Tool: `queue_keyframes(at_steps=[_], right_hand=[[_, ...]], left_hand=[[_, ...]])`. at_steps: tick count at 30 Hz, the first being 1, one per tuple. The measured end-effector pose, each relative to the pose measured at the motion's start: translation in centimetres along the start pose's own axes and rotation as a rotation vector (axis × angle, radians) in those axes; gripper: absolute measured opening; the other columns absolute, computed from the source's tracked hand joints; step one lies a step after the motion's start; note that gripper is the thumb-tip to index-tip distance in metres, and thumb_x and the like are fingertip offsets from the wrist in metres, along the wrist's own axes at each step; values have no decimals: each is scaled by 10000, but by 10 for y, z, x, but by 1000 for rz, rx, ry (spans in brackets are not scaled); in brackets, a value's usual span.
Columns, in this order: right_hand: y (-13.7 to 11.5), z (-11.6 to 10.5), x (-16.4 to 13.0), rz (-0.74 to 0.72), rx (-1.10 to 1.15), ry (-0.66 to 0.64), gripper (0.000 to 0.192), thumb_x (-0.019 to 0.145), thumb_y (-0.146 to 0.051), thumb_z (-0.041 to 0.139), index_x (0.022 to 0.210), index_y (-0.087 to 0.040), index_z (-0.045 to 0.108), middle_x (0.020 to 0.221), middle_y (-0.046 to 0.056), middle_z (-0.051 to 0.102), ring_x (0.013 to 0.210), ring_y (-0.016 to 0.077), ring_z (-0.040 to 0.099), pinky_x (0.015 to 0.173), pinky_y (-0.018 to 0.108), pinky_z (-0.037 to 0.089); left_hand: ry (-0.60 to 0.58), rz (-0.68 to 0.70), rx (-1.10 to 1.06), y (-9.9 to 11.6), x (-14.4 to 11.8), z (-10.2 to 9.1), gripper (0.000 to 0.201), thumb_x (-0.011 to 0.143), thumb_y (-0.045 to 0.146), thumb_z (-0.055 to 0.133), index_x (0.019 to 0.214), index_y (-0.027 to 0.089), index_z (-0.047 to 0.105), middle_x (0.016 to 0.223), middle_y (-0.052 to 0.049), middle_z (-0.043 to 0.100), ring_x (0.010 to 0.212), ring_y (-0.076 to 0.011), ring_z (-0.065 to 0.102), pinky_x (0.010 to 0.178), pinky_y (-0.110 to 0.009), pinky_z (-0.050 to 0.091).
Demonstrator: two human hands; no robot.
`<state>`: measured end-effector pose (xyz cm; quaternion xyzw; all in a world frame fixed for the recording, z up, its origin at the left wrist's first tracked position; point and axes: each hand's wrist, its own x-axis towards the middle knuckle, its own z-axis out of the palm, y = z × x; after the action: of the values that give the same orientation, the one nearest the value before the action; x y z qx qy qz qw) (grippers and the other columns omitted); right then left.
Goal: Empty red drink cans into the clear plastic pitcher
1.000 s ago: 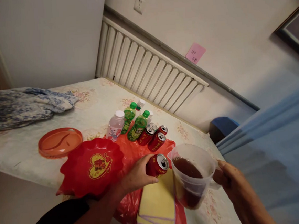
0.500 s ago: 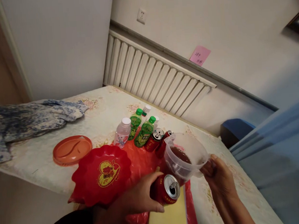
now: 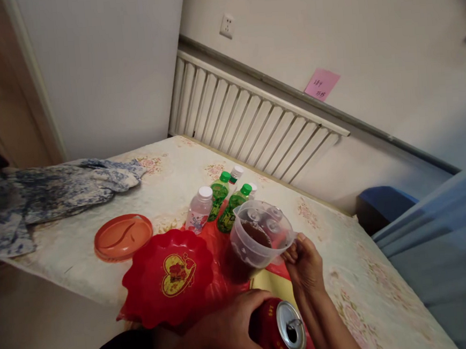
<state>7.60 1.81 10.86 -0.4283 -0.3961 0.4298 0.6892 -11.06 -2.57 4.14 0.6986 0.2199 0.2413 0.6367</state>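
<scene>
I face a floral-covered bench (image 3: 352,256) beside a white radiator (image 3: 248,117).
Left, a red scalloped dish (image 3: 148,283); right, a clear jug (image 3: 245,249) of dark liquid, my right hand's (image 3: 307,265) fingers wrapped round its handle, partly blocking a green-capped bottle (image 3: 235,200). Nearest, my left hand's (image 3: 234,325) fingers clasp an opened red can (image 3: 271,330).

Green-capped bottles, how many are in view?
2. One green-capped bottle stands right of the front white-capped bottle; the second green-capped bottle stands farther right, partly behind the jug in the right hand. The jug could hide more.
</scene>
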Motion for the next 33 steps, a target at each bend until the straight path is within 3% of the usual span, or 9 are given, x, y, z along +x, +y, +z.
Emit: queue_keyframes(at_steps=[5, 11, 14, 17, 21, 25, 29, 33], right_hand=[[19, 1, 0, 4, -12, -9, 362, 741, -374, 615, 513, -220, 379, 458, -88, 307, 415, 71, 195, 419, 240, 188], [27, -9, -3, -2, -38, -13, 358, 776, -387, 583, 531, -228, 377, 483, -85, 288, 437, 90, 195, 432, 248, 214], [27, -13, -5, -10, -71, -28, 374, 832, -418, 559, 549, -231, 401, 511, -74, 320, 458, 102, 255, 462, 250, 277], [25, -19, -6, -17, -84, -74, 358, 880, -475, 543, 621, -229, 519, 584, -48, 464, 537, 119, 417, 573, 262, 392], [20, -46, -12, -29, -123, 44, 353, 860, -562, 577, 920, -221, 643, 854, 14, 661, 778, 170, 601, 776, 320, 467], [13, -87, -40, 39, -138, 191, 381, 778, -501, 718, 1015, -214, 633, 857, 16, 682, 802, 183, 640, 807, 329, 492], [15, -118, -83, 170, -211, 150, 367, 751, -458, 768, 1006, -218, 660, 856, 30, 709, 806, 205, 669, 768, 322, 523], [19, -126, -111, 209, -230, 20, 559, 651, -454, 845, 1140, -251, 664, 1161, 83, 713, 1094, 285, 648, 931, 381, 511]], left_hand=[[-22, 30, 2, -9, 5, 3, 889, 476, 290, 900, 1295, 280, 552, 1244, -36, 605, 1085, -292, 588, 928, -375, 495], [-7, 41, 62, -3, 10, 5, 860, 480, 276, 894, 1277, 268, 570, 1233, -39, 609, 1086, -286, 583, 951, -384, 482], [-18, 28, 59, -4, 16, 8, 847, 502, 279, 878, 1287, 254, 561, 1262, -54, 599, 1110, -294, 577, 965, -394, 475], [-23, 42, 59, -7, 24, 13, 870, 507, 299, 871, 1311, 246, 541, 1284, -65, 591, 1144, -307, 562, 995, -416, 458], [7, 21, 91, -9, 34, 18, 871, 512, 243, 857, 1319, 218, 531, 1313, -83, 580, 1187, -314, 539, 1041, -430, 422], [40, 23, 58, -13, 44, 24, 859, 521, 215, 847, 1319, 233, 530, 1332, -71, 581, 1223, -313, 523, 1070, -429, 397], [53, 46, -35, -19, 57, 31, 831, 514, 174, 828, 1293, 224, 543, 1276, -59, 622, 1171, -302, 563, 1020, -413, 444], [26, 4, -198, -20, 68, 37, 772, 536, 135, 777, 1273, 206, 554, 1151, -51, 666, 1088, -295, 604, 920, -405, 503]])
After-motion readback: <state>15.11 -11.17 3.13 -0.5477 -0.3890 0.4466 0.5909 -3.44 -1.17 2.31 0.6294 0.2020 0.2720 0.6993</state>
